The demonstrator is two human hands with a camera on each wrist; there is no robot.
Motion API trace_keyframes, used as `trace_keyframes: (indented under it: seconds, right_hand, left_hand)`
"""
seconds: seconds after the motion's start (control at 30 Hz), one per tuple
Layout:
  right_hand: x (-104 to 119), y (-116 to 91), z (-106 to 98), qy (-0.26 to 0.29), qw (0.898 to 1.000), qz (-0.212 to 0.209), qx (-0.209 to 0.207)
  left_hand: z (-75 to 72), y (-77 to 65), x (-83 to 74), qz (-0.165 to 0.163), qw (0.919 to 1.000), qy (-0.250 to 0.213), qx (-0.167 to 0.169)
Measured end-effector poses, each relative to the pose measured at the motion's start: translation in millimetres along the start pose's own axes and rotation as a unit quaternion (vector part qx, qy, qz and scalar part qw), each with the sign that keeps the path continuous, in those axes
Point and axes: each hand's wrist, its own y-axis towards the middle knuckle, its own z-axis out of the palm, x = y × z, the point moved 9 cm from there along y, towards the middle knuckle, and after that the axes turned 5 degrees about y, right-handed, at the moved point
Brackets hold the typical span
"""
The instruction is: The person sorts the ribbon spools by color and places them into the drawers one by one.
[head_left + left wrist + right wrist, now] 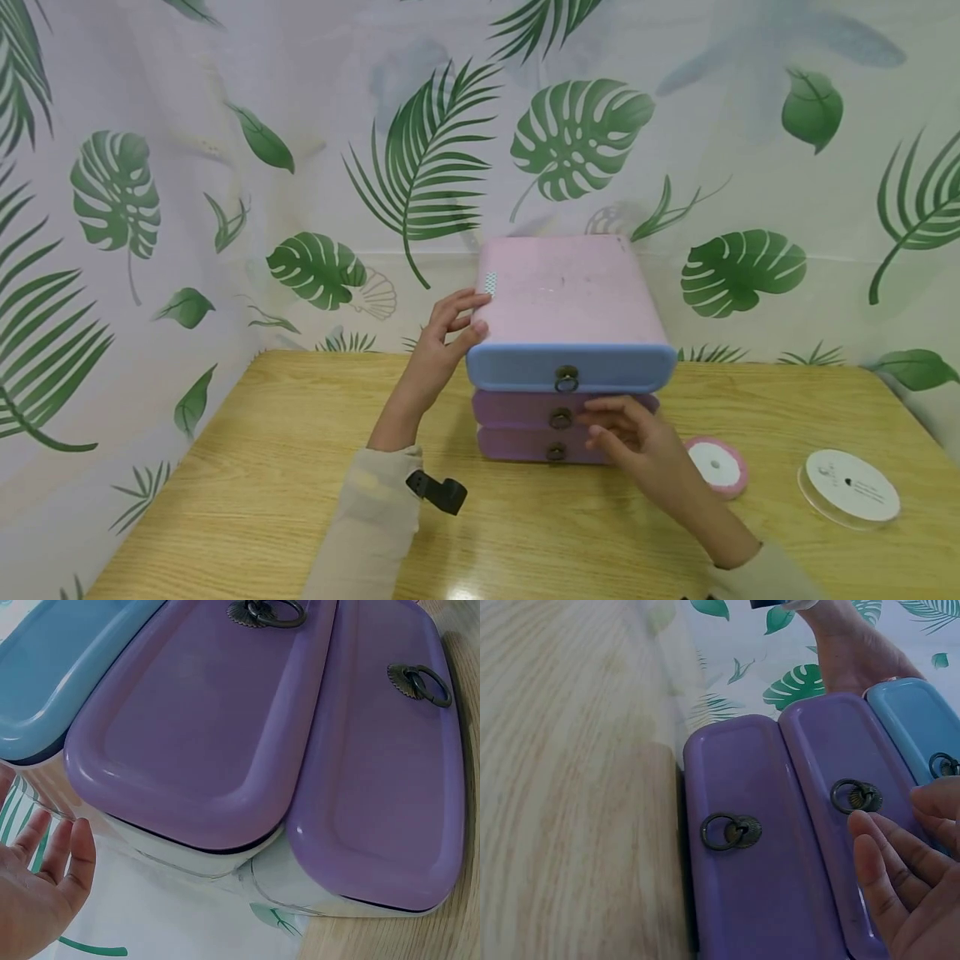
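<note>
- We see the left hand (442, 337) set against the upper left edge of the pink-topped drawer box (566, 300), its arm reaching forward from the lower middle of the head view.
- Its fingers are loosely bent and spread apart, with fingertips and thumb at the box's edge; we see them rest there rather than grasp it.
- We see the right hand (637, 437) in front of the box, its forearm slanting up and leftward from the lower right.
- Its fingers point to the left, gently bent, with the thumb below and apart from them; the grip is loose, and we see nothing clasped in it.
- The fingertips are at the middle ring pull (560, 418), though we cannot tell whether they touch it.
- The box stands on the wooden table (262, 500) near the patterned curtain (442, 50), its blue top drawer (517, 368) above two purple ones, all three pushed in.
- To the right of the box we find a pink-rimmed spool (737, 454) near the right forearm, and a white spool (855, 486) farther right.
- We see a black strap (437, 492) at the left cuff.
</note>
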Motion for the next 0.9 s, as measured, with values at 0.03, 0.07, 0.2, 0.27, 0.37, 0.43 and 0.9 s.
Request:
trace_keyframes:
  seconds: [0.03,0.07,0.2,0.27,0.37,0.43,0.9]
  right_hand:
    - [-2,0,1,0.001,1.000,0.000,0.002]
    - [-4,0,2,0.001,1.000,0.002,0.005]
    - [-10,0,8,-0.006,1.000,0.012,0.008]
    - [-12,0,10,-0.008,1.000,0.018,0.006]
    - [-13,-1,11,-0.015,1.000,0.023,-0.004]
    - [-14,-2,13,-0.010,1.000,0.025,-0.006]
    - [-21,4,39,0.077,0.996,0.045,0.025]
  left_hand:
    - [0.1,0.2,0.2,0.001,1.0000,0.000,0.000]
    - [0.1,0.3,0.1,0.001,1.0000,-0.001,0.000]
    - [0.2,0.9,1.0,0.001,1.0000,-0.001,-0.002]
    - [0.1,0.8,1.2,0.000,1.0000,-0.001,-0.002]
    - [-0.1,0.4,1.0,0.000,1.0000,0.000,-0.002]
    - [-0.3,0.1,0.9,-0.001,1.0000,0.000,-0.003]
    - [-0.1,0.5,1.5,-0.003,1.0000,0.002,-0.003]
